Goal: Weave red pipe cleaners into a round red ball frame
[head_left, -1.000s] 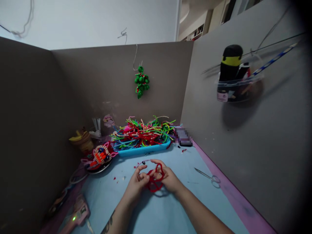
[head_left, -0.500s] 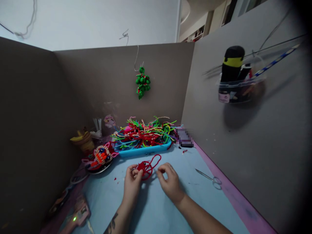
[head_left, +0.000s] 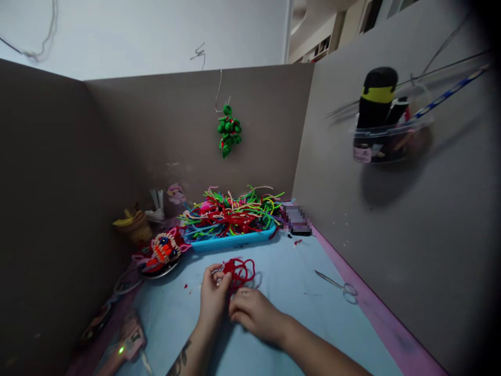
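Observation:
Looped red yarn (head_left: 243, 272) hangs together in a loose bundle above the blue cloth. My left hand (head_left: 214, 292) pinches its left side between thumb and fingers. Just below the bundle, my right hand (head_left: 254, 313) is turned inward with its fingers curled together; whatever it may grip is too small or hidden to make out. Behind the hands, a blue tray (head_left: 235, 241) holds a heap of many-coloured yarn strands.
Scissors (head_left: 336, 284) lie at the right, and a phone (head_left: 296, 220) is at the back right. At the left are a plate with a crocheted figure (head_left: 164, 250) and a pink glue gun (head_left: 131, 339). Grey panels stand around.
My right hand has moved down and to the left, closer to my left hand, and turned inward. The red loops have dropped lower and drawn together.

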Available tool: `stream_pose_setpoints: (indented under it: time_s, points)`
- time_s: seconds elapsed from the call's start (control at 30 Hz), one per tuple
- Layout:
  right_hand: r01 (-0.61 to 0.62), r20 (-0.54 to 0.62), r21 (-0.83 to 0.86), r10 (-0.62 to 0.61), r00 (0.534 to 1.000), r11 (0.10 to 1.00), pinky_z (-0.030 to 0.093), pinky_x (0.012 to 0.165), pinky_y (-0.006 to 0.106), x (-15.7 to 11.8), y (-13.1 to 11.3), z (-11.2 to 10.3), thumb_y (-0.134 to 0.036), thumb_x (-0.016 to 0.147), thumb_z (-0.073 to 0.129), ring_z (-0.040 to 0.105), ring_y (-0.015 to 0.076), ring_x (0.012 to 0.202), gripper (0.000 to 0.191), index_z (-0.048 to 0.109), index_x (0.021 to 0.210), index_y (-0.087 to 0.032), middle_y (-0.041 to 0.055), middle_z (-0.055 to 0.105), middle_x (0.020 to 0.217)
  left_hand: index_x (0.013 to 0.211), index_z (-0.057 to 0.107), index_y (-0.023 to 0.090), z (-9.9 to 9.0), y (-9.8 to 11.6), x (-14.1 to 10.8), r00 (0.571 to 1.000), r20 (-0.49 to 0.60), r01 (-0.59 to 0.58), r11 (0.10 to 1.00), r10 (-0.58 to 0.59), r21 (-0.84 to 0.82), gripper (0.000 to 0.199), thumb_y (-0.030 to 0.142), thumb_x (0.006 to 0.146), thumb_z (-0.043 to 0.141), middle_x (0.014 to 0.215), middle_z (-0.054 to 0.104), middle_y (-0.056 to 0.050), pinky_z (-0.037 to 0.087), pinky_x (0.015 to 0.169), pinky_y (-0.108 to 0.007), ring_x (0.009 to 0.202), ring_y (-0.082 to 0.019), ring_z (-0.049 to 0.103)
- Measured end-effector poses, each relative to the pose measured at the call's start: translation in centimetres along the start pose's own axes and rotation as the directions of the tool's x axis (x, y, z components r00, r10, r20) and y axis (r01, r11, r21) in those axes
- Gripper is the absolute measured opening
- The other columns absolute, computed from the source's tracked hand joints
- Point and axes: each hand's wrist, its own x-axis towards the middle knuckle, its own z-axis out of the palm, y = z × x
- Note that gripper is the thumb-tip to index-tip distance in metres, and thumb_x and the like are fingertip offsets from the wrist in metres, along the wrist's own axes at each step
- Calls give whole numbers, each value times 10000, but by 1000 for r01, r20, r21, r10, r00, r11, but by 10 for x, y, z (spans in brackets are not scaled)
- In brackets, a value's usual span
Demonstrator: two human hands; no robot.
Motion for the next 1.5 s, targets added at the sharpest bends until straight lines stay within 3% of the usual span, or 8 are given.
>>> stream_pose_setpoints:
  time_s: [0.2,0.33,0.53,0.67,0.87,1.0,1.27,1.5]
  points:
    - [-30,154,219,-4,988,975,469,723,251,-2,-7,-7,-182,829,579,627,157,719,158,662,699,-209,0,673,681,990,491,218,-3,1,2,999,11,41,998,-41,-39,454,390,672,767,659,636,47,447,536,-222,534,-114,592]
    - [-122,-134,215,153,979,969,467,700,270,-2,1,-13,-229,823,586,620,171,729,109,683,870,-216,21,686,776,968,502,217,-1,5,0,999,19,42,997,-41,-72,436,375,669,776,629,620,66,422,548,-209,533,-98,575]
    - [-262,-619,155,300,726,953,458,685,285,0,20,-20,-222,804,572,565,183,756,113,664,868,-205,53,614,829,966,494,212,0,7,1,993,-6,119,978,-122,-170,479,378,636,798,605,610,75,430,561,-226,541,-114,594]
    - [-282,-518,444,500,694,851,454,585,248,4,33,-18,-335,780,621,564,153,682,329,618,1072,-183,32,606,829,937,503,204,0,6,2,991,-24,127,979,-133,-161,486,385,608,812,581,607,71,424,542,-227,520,-119,589]
    - [-346,-378,621,656,654,703,402,469,223,6,41,-14,-424,688,694,461,105,488,367,682,917,-138,-34,532,579,893,543,206,3,9,-2,1000,20,-21,1000,21,-22,321,332,685,753,658,647,35,452,598,-240,589,-125,608]
    - [-407,-331,576,658,677,709,393,442,225,5,36,-12,-429,704,666,479,116,471,332,720,859,-140,1,601,590,856,556,199,5,13,-5,997,8,-80,997,80,5,284,312,678,747,710,655,8,476,621,-256,637,-144,626]
    - [-358,-243,171,391,887,918,447,618,238,4,18,-8,-266,861,519,601,156,660,237,727,783,-184,18,690,698,859,553,203,6,15,-7,995,68,-67,998,68,-16,297,309,672,758,708,642,20,475,626,-250,641,-136,614]
    - [-251,-435,-43,208,876,967,498,723,293,-2,17,-19,-369,902,541,613,190,798,284,681,1067,-185,75,642,896,855,553,214,3,13,-3,1000,7,-19,999,19,-48,329,342,655,780,655,642,40,450,599,-239,588,-122,595]
